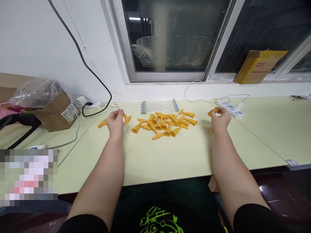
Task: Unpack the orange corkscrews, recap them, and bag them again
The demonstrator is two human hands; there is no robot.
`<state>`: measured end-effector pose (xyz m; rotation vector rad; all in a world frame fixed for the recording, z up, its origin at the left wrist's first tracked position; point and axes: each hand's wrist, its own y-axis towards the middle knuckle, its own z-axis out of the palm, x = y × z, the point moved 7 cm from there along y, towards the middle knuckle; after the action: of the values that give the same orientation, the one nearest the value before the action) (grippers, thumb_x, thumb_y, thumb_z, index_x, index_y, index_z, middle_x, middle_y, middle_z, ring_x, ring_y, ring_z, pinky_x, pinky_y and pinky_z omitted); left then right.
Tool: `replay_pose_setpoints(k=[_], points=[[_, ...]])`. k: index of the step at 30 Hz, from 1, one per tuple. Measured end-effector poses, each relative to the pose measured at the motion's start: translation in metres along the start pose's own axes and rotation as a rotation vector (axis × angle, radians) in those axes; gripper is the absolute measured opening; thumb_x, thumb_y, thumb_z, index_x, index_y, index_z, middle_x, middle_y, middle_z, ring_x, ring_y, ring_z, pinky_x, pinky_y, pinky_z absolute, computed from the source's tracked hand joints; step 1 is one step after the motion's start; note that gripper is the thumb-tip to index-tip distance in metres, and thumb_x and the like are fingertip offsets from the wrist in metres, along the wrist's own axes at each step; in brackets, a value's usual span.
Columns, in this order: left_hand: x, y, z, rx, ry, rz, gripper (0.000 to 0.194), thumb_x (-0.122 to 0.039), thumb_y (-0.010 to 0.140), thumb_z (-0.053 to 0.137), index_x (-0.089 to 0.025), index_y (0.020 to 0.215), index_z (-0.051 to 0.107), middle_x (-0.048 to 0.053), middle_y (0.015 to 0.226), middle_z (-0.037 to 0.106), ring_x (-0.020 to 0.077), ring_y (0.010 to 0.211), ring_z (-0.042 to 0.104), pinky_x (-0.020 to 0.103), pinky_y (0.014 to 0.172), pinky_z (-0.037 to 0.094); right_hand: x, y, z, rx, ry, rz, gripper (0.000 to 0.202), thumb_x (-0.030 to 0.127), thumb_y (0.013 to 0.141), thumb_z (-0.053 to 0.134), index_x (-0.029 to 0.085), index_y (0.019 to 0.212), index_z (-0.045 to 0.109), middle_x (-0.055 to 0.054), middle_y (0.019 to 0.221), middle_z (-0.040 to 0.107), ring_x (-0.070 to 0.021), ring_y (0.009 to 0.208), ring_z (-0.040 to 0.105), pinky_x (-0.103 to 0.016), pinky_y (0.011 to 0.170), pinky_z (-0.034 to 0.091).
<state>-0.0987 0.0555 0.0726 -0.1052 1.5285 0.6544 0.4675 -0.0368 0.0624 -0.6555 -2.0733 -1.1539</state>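
the left hand (115, 119) is raised over the left part of the pale yellow-green tabletop (167, 158); its thumb and forefinger are brought together at the tips, but i cannot tell what, if anything, they pinch. just beside these fingers, on their right, appears a yellow handle (127, 119), and whether it is held or lies behind the hand is not clear. another yellow piece (102, 124) shows on the other side of this hand, partly covered by it. a thin dark spiral (117, 105) is visible just above the fingertips.

the right hand (220, 119) is well apart from the left one. its thumb and fingers are pinching a small yellow plastic part (213, 112), of which the hand hides a portion. a little more yellow is seen below, at the edge of the wrist.

between the two hands lies a loose heap of yellow t-shaped plastic handles (167, 124), with flared ends, turned in various directions, many of them touching or overlapping. behind the heap, near the wall, a clear plastic bag (159, 106) with colourful printed ends lies flat. a white power strip (230, 109) rests beyond the right hand.
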Motion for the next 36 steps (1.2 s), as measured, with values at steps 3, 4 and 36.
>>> replay_pose_setpoints(k=[3,4,36], points=[[0.007,-0.011,0.018,0.052,-0.464,-0.313,0.02,-0.047,0.099,0.057,-0.028,0.107,0.057,0.001,0.099,0.069,0.0167,0.099,0.072,0.033,0.089,0.059,0.022,-0.009,0.013,0.035,0.185,-0.118,0.037,0.041,0.086,0.06,0.018,0.113,0.071,-0.01,0.108,0.069,-0.0246,0.099,0.069,-0.042,0.091,0.056],[0.009,-0.016,0.024,0.057,-0.563,-0.424,0.02,-0.048,0.101,0.055,-0.029,0.108,0.056,0.0,0.097,0.069,0.0156,0.094,0.074,0.032,0.085,0.06,0.028,-0.013,0.019,0.076,0.245,-0.12,0.04,0.043,0.086,0.06,0.019,0.116,0.071,-0.009,0.107,0.068,-0.0239,0.096,0.069,-0.042,0.09,0.057],[0.017,-0.077,0.087,0.54,-0.374,-0.432,0.034,-0.021,0.082,0.084,-0.015,0.111,0.069,0.004,0.095,0.072,0.0149,0.09,0.072,0.034,0.094,0.062,0.117,-0.129,0.095,0.949,0.876,-0.042,0.043,0.047,0.074,0.086,0.025,0.103,0.064,-0.003,0.095,0.066,-0.0208,0.088,0.066,-0.038,0.085,0.059]])
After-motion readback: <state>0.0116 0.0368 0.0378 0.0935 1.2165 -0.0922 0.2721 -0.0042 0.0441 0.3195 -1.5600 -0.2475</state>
